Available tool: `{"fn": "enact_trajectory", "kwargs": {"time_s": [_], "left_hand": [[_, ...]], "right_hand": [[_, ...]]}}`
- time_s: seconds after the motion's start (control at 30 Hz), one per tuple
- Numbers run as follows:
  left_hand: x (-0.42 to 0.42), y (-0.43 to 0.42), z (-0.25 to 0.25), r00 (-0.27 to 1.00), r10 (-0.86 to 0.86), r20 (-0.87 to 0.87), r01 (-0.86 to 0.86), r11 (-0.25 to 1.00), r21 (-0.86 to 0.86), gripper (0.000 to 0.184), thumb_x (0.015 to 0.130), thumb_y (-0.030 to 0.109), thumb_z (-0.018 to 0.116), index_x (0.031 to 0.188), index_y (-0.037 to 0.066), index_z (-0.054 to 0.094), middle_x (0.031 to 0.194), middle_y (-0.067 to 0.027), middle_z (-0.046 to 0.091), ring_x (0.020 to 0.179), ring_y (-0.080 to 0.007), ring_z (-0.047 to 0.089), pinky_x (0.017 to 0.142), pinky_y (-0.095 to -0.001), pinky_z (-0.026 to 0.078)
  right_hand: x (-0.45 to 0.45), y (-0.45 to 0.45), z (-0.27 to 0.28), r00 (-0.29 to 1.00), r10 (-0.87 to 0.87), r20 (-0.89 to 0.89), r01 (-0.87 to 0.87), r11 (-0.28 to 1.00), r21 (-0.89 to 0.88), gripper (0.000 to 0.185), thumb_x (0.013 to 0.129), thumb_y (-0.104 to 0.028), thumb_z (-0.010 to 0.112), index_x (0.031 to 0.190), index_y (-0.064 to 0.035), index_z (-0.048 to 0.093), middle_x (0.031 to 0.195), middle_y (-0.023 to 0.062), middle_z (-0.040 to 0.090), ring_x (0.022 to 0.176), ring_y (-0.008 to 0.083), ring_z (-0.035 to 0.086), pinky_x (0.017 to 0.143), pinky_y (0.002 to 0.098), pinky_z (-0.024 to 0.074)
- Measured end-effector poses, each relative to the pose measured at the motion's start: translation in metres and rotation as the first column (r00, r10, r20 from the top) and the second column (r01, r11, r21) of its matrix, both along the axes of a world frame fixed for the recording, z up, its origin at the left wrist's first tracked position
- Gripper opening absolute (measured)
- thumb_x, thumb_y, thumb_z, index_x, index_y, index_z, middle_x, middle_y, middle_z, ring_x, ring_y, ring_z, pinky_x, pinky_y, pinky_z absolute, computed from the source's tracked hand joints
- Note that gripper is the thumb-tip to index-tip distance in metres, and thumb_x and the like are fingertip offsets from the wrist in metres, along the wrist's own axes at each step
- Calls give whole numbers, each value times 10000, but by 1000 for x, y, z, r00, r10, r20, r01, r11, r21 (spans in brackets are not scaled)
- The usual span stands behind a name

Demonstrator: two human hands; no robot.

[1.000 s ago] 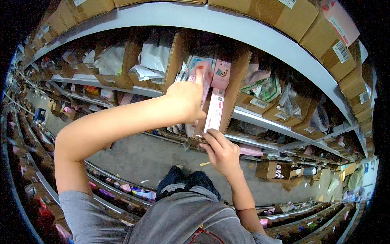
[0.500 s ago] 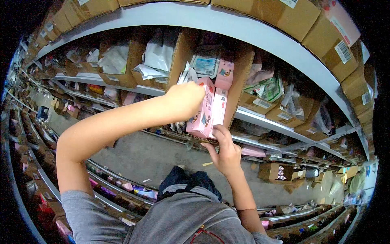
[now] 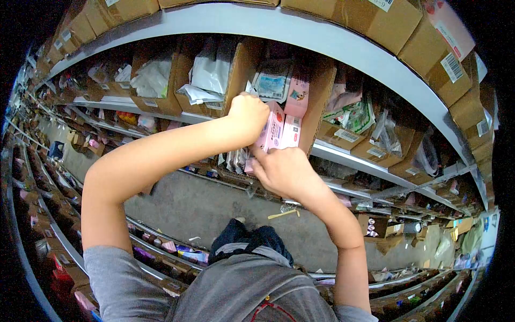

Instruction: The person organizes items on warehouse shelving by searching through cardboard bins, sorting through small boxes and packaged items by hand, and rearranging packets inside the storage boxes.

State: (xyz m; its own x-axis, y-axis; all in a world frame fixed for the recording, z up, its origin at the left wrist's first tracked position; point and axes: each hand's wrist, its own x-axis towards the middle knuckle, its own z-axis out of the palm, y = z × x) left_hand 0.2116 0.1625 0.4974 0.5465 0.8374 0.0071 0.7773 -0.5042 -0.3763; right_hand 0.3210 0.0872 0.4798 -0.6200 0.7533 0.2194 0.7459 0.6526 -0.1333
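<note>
Three boxes are already contained within the open cardboard bin [image 3: 320, 99], and their handling is judged to be under way rather than finished. The front pink box [image 3: 275, 122] is seen in the middle of the bin, set lengthwise, with its near end partly covered by the hands. Between it and the bin's right wall, a white-sided box [image 3: 291, 130] is laid alongside. Behind that, towards the back of the bin, a rear pink box [image 3: 296, 97] is placed and left untouched; nothing about it appears to be left undone.

What is left, as far as can be judged, concerns the front pink box, from which contact is not yet ended. The left hand [image 3: 249, 115] is held over the bin's left side, its fingers curled beside that box's upper edge. The right hand [image 3: 289, 170] is brought over the bin's front edge, its index finger and thumb spread at the box's near end. Since most fingertips are hidden or blurred, whether either hand is closed in a grip cannot be told.

A blue-labelled packet [image 3: 272, 84] is lodged at the back of the bin, and thin packets [image 3: 236, 160] are stacked at its front left corner, both apparently undisturbed.
</note>
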Motion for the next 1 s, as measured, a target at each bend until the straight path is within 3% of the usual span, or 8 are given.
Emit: {"fn": "enact_trajectory", "kwargs": {"time_s": [0.1, 0.17, 0.27, 0.37, 0.53, 0.83, 0.9, 1.0], "left_hand": [[7, 5, -10, 997, -25, -79, 26, 1000, 15, 110, 659, 133, 548, 730, 80, 612, 744, -59, 601, 691, -179, 581, 546, -286, 455], [13, 11, -21, 977, 187, 100, -197, 975, 103, 119, 672, 121, 525, 738, 76, 613, 753, -57, 602, 710, -181, 583, 567, -292, 459], [4, 17, -7, 999, -39, 8, 39, 999, 2, 138, 628, 102, 547, 743, 30, 567, 699, -98, 588, 627, -201, 589, 527, -295, 464], [-2, 19, 5, 998, -42, 50, 46, 995, -94, 150, 623, 100, 549, 750, 20, 558, 693, -115, 588, 652, -215, 592, 525, -296, 465], [-2, 19, -5, 997, -64, 45, 63, 998, 24, 108, 624, 118, 539, 679, 31, 574, 696, -129, 585, 643, -243, 586, 541, -331, 467], [3, 33, 8, 1000, 26, -1, -26, 973, -229, 206, 610, 201, 543, 690, 20, 600, 716, -145, 585, 689, -285, 574, 598, -371, 460], [0, 32, 16, 996, 13, 90, 13, 958, -288, 221, 595, 207, 546, 688, 14, 600, 722, -161, 579, 705, -304, 565, 612, -385, 457], [3, 29, 27, 986, 45, 159, -19, 987, -158, 184, 596, 113, 559, 750, 23, 602, 792, -152, 581, 751, -268, 571, 633, -343, 463]], "right_hand": [[5, -1, 1, 1000, 14, 0, -14, 1000, 3, 291, 741, -308, 442, 744, -25, 513, 452, 115, 511, 400, 274, 515, 413, 371, 416], [3, -4, 2, 1000, -19, 15, 19, 1000, -7, 296, 717, -311, 467, 728, -19, 515, 498, 124, 516, 460, 267, 526, 429, 364, 417], [5, -4, 4, 999, -30, 26, 26, 988, 150, 304, 689, -309, 501, 754, -13, 518, 617, 129, 507, 611, 250, 519, 452, 344, 421], [11, -2, 7, 998, 57, -31, -48, 974, 222, 353, 650, -348, 552, 756, -12, 531, 767, 107, 451, 813, 228, 424, 595, 331, 386], [22, -2, 11, 999, 8, 46, -21, 956, 292, 350, 662, -319, 541, 767, 15, 523, 768, 106, 449, 815, 230, 414, 675, 317, 340], [24, -3, -1, 997, -43, 58, 13, 897, 443, 375, 674, -294, 511, 789, 61, 475, 858, 187, 470, 894, 284, 422, 814, 347, 306], [23, -3, -2, 999, -37, 5, 32, 904, 426, 409, 683, -319, 511, 827, 61, 464, 892, 199, 465, 914, 286, 419, 836, 376, 290], [18, -5, -1, 995, -93, 44, 69, 924, 376, 396, 701, -300, 516, 874, 51, 458, 958, 199, 471, 963, 282, 430, 862, 413, 279]]}}
